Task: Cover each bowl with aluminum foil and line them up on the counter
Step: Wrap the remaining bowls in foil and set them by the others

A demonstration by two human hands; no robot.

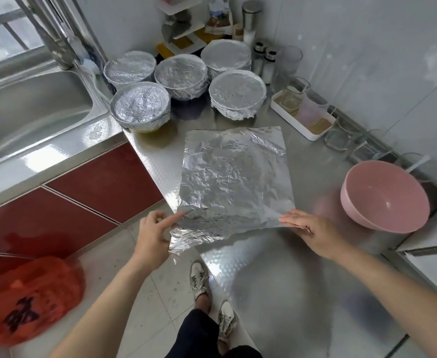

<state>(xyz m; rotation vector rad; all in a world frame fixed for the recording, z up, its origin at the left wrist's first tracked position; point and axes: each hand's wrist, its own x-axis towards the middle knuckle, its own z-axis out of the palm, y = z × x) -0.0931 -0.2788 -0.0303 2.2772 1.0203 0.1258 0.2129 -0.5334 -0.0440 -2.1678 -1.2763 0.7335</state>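
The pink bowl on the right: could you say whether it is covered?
Uncovered: the round pink bowl shows its bare inside, no foil.

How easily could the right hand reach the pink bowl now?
Probably yes, easily. The right hand rests on the near corner of the foil sheet, and the pink bowl stands just to its right, with only bare counter between.

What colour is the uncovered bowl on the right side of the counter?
Pink, inside and out; the bowl shows best in the head view.
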